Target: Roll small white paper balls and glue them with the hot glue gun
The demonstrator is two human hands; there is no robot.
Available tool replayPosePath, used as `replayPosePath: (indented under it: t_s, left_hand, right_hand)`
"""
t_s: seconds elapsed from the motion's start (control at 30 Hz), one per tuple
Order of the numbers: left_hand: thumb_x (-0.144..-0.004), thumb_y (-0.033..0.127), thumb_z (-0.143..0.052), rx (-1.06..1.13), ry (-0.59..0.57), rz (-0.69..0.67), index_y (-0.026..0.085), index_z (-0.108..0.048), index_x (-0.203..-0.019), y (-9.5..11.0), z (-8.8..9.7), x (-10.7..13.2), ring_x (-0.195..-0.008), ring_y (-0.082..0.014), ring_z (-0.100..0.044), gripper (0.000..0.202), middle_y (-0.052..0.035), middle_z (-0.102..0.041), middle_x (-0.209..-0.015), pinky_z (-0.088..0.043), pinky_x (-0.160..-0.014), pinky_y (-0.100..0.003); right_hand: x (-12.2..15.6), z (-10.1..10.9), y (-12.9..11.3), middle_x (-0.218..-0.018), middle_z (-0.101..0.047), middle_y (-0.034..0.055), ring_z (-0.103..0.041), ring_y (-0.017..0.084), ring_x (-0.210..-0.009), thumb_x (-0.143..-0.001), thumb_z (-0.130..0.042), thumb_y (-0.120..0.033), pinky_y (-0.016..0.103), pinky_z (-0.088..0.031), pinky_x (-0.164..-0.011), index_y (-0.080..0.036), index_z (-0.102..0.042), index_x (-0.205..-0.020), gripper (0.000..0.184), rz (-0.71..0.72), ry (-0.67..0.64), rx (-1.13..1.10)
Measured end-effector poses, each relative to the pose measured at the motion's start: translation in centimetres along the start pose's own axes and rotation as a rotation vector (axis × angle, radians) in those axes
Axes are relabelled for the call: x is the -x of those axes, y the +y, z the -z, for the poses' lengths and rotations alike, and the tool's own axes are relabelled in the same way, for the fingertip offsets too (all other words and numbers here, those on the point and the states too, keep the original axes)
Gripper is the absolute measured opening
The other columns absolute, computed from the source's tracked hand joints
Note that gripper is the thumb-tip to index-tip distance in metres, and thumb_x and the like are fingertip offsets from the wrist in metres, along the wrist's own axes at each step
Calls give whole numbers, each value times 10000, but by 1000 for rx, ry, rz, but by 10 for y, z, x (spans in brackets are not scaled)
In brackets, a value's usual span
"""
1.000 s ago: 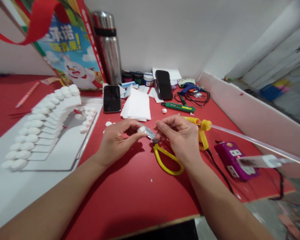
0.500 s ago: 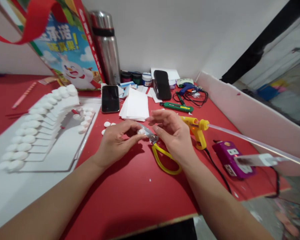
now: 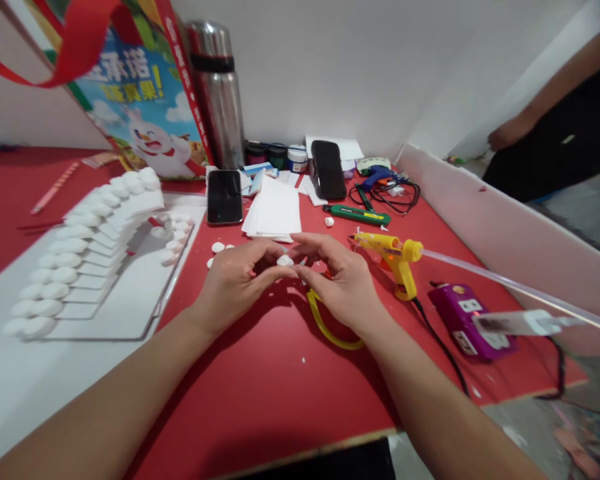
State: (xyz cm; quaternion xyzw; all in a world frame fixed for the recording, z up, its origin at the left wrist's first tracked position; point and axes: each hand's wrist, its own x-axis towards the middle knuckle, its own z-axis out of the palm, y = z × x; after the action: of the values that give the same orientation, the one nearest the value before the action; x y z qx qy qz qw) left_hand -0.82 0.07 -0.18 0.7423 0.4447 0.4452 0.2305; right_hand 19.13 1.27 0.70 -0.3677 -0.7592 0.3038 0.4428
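Observation:
Between the fingertips of my left hand (image 3: 235,283) sits a small white lump (image 3: 285,261), pinched near the middle of the red table. My right hand (image 3: 337,277) meets it from the other side, its thumb and fingers closed around the lump's right edge. Yellow-handled scissors (image 3: 325,330) lie under my right hand, their blades mostly hidden by it. A few rounded white pieces (image 3: 218,247) lie just beyond my left hand. On the left, a curved white stepped model (image 3: 97,267) carries rows of similar white pieces along its edge.
A yellow glue gun (image 3: 393,257) with a long clear stick lies right, by a purple power socket (image 3: 473,323). Behind are paper sheets (image 3: 273,210), two phones (image 3: 225,197), a green cutter (image 3: 357,214) and a steel flask (image 3: 223,100). Another person's arm (image 3: 545,97) shows at upper right.
My right hand has moved left and closed on the white lump; before, its fingers were apart over the scissors. Another person has come into view at upper right.

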Motion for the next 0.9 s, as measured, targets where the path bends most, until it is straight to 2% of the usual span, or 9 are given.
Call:
replayPosePath:
  t_s: [0.23, 0.33, 0.43, 0.57, 0.7, 0.8, 0.9]
  left_hand:
    - [-961, 367, -700, -137, -9, -177, 173, -695, -969, -3, -2, -1, -698, -145, -653, 194, -19, -740, -821, -442, -658, -253]
    - [-954, 342, -714, -129, 1, -171, 172, -699, -978, -3, -2, 0, -693, -139, -645, 172, -14, -738, -825, -441, -656, -254]
    - [-915, 358, -761, 33, 7, -11, 182, -700, -938, -3, -4, 1, -676, -134, -643, 188, -2, -725, -794, -462, -645, -251]
    - [-838, 384, -835, 439, 4, 246, 185, -691, -968, 4, -7, 0, -723, -153, -685, 278, -14, -731, -839, -550, -674, -266]
    - [-979, 445, -649, 754, 0, 409, 196, -707, -1101, 13, -10, -2, -673, -165, -672, 284, -18, -695, -766, -587, -586, -290]
    - [-948, 395, -705, 835, 27, 470, 206, -742, -1110, 14, -11, -1, -724, -160, -691, 252, -35, -728, -856, -603, -612, -279]
    - [-869, 311, -802, 820, 83, 495, 196, -778, -1034, 13, -11, -1, -742, -126, -689, 203, -34, -759, -918, -602, -709, -256]
  right_hand:
    - [1, -2, 2, -992, -797, 31, -755, 161, -900, -906, -696, -115, 281, -585, -806, -214, -676, -1202, 313, -2, 6, -13]
    - [2, -3, 3, -1010, -796, 34, -754, 165, -906, -907, -693, -116, 284, -588, -795, -222, -675, -1193, 305, -13, 5, -11]
    - [1, -4, 3, -1012, -791, 36, -750, 175, -916, -904, -693, -133, 319, -593, -840, -234, -679, -1179, 293, -56, 12, -58]
    - [-1, -5, 4, -996, -777, 43, -739, 178, -904, -883, -747, -233, 342, -599, -855, -224, -683, -1151, 276, -172, 58, -221]
    - [-3, -3, 4, -999, -764, 40, -731, 172, -923, -853, -797, -285, 327, -598, -842, -217, -664, -1158, 339, -244, 93, -405]
    - [-4, -4, 2, -1000, -755, 31, -712, 155, -909, -859, -785, -247, 307, -578, -830, -218, -674, -1140, 304, -205, 101, -372]
    - [-4, -5, 2, -1011, -743, 23, -677, 139, -865, -872, -746, -183, 288, -546, -783, -221, -697, -1077, 214, -125, 98, -209]
